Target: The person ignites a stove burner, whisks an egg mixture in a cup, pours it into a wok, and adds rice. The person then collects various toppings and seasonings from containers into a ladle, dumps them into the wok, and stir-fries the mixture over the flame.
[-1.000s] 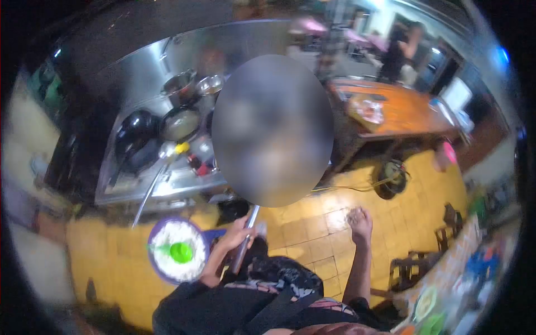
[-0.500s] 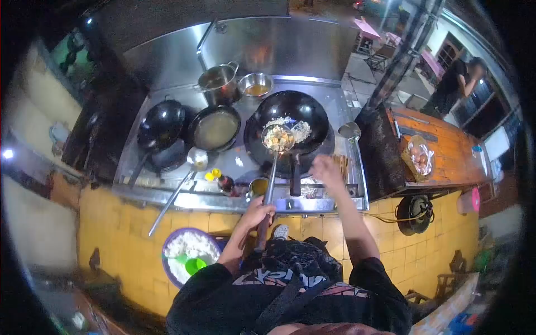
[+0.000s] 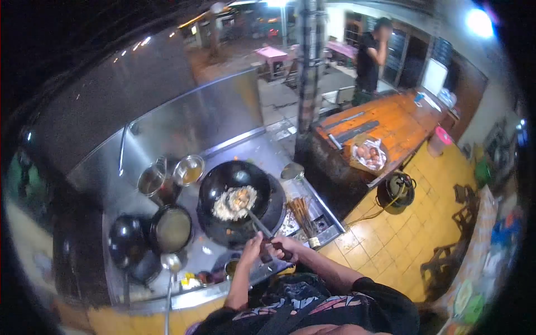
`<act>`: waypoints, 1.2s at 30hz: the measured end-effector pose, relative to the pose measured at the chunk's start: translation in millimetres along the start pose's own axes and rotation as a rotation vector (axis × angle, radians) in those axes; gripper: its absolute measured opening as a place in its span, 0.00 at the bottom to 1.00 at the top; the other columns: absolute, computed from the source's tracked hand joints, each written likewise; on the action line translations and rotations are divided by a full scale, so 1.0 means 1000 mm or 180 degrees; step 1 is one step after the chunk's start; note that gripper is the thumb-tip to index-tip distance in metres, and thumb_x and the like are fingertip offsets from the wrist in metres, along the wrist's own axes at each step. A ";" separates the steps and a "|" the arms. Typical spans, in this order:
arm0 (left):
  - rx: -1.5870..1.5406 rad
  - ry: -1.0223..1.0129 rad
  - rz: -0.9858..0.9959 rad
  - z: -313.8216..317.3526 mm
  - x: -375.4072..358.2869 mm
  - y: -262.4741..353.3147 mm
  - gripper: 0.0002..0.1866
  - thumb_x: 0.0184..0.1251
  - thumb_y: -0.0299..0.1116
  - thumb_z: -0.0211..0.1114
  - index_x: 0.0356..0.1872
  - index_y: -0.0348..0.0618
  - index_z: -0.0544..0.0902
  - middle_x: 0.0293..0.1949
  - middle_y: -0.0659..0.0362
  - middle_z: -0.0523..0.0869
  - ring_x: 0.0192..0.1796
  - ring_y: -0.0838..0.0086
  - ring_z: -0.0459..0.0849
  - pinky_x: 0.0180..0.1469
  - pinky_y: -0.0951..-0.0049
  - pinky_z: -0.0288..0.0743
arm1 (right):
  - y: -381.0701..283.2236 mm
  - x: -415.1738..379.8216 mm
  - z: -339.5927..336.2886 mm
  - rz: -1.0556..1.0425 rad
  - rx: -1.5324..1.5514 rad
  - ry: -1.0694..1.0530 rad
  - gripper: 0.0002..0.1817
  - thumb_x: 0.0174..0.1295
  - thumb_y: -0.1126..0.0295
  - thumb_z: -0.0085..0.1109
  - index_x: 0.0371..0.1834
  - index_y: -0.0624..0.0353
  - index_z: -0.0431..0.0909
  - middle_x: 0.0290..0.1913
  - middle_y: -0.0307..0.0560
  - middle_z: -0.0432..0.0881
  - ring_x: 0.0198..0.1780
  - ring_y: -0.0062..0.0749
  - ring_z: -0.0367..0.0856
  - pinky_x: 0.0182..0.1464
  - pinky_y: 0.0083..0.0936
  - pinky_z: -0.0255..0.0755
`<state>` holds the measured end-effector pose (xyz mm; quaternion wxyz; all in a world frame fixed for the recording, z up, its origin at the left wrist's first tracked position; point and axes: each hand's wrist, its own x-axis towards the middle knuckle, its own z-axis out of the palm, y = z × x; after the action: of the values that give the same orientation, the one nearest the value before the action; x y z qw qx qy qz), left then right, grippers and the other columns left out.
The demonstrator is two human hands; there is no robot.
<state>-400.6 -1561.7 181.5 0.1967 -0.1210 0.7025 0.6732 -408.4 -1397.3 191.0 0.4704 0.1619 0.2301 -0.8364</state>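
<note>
My right hand (image 3: 285,247) is wrapped round the dark handle end of a long ladle (image 3: 258,223). The ladle's bowl rests among rice and egg pieces (image 3: 224,205) in a black wok (image 3: 222,177). Close beside it, my left hand (image 3: 253,249) is closed below the wok's near edge; what its fingers grip is hidden. The wok sits on a wide dark burner ring (image 3: 275,196). A second ladle (image 3: 171,263) lies at the left, by a pan of pale liquid (image 3: 173,230).
Steel pots (image 3: 152,180) and a metal bowl (image 3: 190,170) stand behind. Skewer-like sticks (image 3: 302,216) and another ladle (image 3: 292,171) are on the right. A basket of eggs (image 3: 368,154) is on the wooden table (image 3: 405,120); a person (image 3: 368,64) stands beyond.
The view has turned to the right. My right hand has come down from the air and closed on the ladle handle that my left hand held. My left hand is now nearer the wok.
</note>
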 end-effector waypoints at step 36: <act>-0.1402 0.1420 -0.0503 0.041 -0.006 -0.087 0.17 0.59 0.43 0.64 0.38 0.40 0.75 0.25 0.59 0.79 0.22 0.74 0.78 0.19 0.75 0.70 | -0.133 -0.080 -0.010 -0.0985 -0.6867 0.0888 0.23 0.58 0.64 0.46 0.59 0.56 0.64 0.35 0.64 0.79 0.37 0.57 0.78 0.41 0.49 0.72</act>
<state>-352.3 -1527.2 105.5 0.0586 -0.3594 0.5541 0.7486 -482.4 -1274.4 252.4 0.2246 -0.2721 0.9095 -0.2199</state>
